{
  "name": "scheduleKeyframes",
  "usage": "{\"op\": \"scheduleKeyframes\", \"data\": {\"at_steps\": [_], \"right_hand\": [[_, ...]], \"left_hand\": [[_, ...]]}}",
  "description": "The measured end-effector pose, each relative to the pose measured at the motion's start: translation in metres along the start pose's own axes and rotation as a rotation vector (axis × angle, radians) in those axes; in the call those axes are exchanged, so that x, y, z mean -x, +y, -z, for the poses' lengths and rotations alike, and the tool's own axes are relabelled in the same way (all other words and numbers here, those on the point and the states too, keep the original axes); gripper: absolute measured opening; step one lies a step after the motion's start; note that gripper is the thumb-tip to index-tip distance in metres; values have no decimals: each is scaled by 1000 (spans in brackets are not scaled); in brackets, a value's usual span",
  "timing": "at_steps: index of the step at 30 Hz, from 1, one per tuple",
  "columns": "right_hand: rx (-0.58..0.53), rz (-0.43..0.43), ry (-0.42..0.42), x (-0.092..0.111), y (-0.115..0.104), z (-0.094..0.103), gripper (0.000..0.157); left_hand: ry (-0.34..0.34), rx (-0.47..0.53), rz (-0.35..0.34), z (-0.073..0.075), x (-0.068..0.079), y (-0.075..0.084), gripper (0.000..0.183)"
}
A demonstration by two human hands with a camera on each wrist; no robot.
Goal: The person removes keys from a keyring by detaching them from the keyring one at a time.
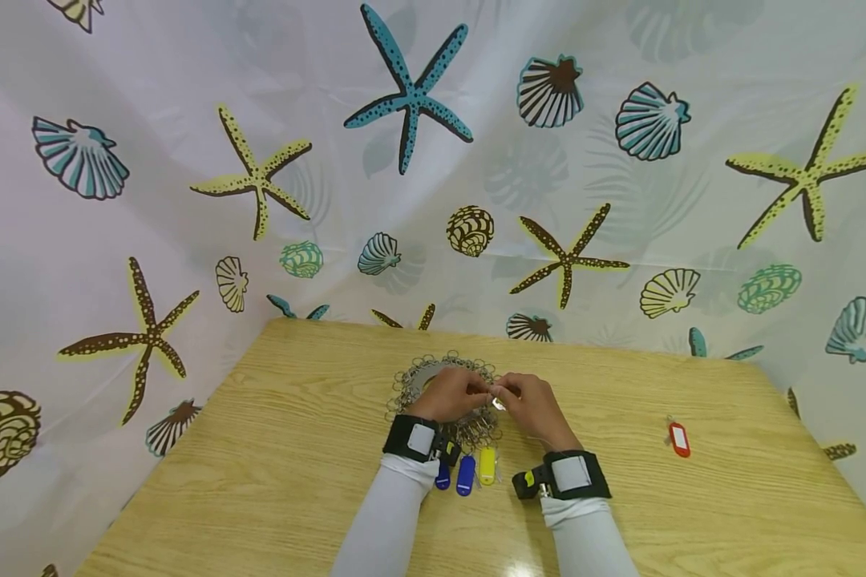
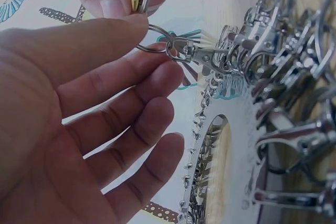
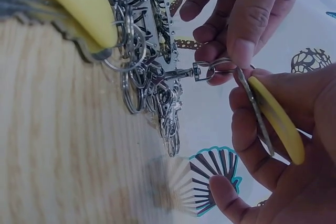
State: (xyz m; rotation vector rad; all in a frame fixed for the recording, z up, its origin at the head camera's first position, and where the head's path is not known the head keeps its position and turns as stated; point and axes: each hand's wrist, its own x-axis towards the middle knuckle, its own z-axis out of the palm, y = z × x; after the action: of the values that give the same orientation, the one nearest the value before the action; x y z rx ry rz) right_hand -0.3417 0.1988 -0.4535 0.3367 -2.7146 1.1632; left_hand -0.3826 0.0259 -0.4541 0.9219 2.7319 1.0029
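Note:
My left hand [image 1: 447, 394] pinches a small split ring [image 2: 152, 38] between thumb and index finger, its other fingers loosely bent below. The ring passes through the end of a silver swivel clasp [image 3: 181, 74], which hangs from a round flat metal hoop [image 2: 236, 145] lined with many such clasps. Close beside it, my right hand [image 1: 537, 409] holds a key [image 3: 257, 116] and a yellow key tag [image 3: 282, 124] at the same ring. In the right wrist view both hands' fingertips meet around the ring. The hoop lies on the wooden table, partly behind my left hand in the head view.
Two blue key tags [image 1: 465, 474] and another yellow key tag [image 1: 487, 465] lie along the hoop's near edge. Off to the right is a red key tag [image 1: 679, 440] with a key. A patterned curtain [image 1: 418, 200] closes off the table's back and sides.

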Motion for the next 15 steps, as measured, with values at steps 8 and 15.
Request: {"op": "scheduleKeyframes", "data": {"at_steps": [8, 15], "right_hand": [[5, 8, 23, -1, 0, -1, 12], [3, 20, 19, 0, 0, -2, 12]], "left_hand": [[-21, 10, -13, 1, -1, 0, 20], [-47, 19, -15, 0, -1, -3, 22]]}}
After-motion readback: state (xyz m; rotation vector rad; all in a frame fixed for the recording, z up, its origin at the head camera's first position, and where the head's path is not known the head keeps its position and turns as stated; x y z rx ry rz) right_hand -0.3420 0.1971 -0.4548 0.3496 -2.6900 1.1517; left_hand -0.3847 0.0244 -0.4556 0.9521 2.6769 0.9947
